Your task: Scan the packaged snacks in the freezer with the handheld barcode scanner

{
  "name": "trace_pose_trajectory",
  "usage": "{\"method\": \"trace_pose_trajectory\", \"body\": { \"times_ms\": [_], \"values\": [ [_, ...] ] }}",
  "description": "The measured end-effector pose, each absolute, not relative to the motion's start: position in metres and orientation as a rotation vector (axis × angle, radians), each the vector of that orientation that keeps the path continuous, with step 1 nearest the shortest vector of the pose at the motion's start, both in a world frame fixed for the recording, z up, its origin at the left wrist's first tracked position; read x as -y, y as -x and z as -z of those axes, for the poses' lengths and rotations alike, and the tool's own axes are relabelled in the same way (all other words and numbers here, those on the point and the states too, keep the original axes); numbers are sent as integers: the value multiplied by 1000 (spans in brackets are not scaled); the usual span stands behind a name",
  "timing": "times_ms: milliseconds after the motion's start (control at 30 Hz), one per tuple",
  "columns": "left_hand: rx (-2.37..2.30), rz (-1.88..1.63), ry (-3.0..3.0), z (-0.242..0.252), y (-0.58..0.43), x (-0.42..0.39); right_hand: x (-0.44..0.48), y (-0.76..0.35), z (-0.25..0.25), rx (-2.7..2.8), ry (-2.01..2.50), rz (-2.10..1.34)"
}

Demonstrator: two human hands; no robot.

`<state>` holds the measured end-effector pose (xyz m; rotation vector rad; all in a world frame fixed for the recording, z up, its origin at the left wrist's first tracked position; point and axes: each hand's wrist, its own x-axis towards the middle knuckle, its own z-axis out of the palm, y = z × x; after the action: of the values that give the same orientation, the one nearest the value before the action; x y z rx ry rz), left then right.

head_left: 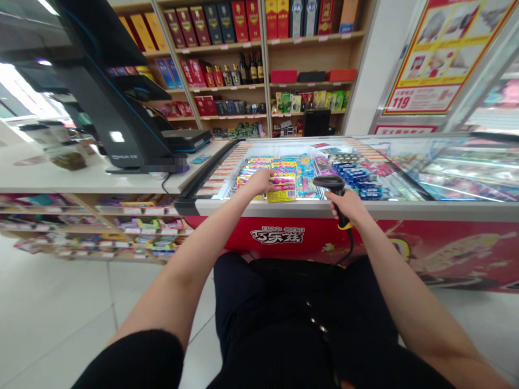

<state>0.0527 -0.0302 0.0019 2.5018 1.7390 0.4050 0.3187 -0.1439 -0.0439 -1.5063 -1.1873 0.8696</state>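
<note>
My right hand (349, 206) is wrapped round the handle of a black and yellow barcode scanner (329, 182). The scanner's head points left, towards a yellow and pink snack packet (286, 189) at the front rim of a chest freezer (365, 208). My left hand (261, 182) grips that packet at its left side, its fingers curled over the top and partly hidden. Behind the packet, inside the freezer, are similar yellow and blue packets (255, 162). Dark blue wrapped packets (357, 175) lie behind the scanner.
A white counter (154, 182) with a black checkout terminal (121, 132) stands to the left. Shelves (227, 48) of boxes and bottles rise behind the freezer. The scanner's cable (351, 248) hangs down in front of me. Another glass-topped freezer section (466, 167) extends to the right.
</note>
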Motion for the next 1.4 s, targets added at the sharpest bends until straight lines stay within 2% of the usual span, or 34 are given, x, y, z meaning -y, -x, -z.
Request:
{"method": "trace_pose_trajectory", "body": {
  "times_ms": [467,733,1033,1400],
  "values": [
    [-1877,-387,-2647,-5,-62,29,142,-324,48,1171,1501,-872],
    [-1932,-420,-2700,12,-62,43,145,-328,49,1118,1500,-902],
    [-1896,-887,-2633,32,-51,54,139,-329,56,1107,1476,-926],
    [-1509,-999,-2992,34,-81,40,128,-322,42,908,1315,-1182]
  ]
}}
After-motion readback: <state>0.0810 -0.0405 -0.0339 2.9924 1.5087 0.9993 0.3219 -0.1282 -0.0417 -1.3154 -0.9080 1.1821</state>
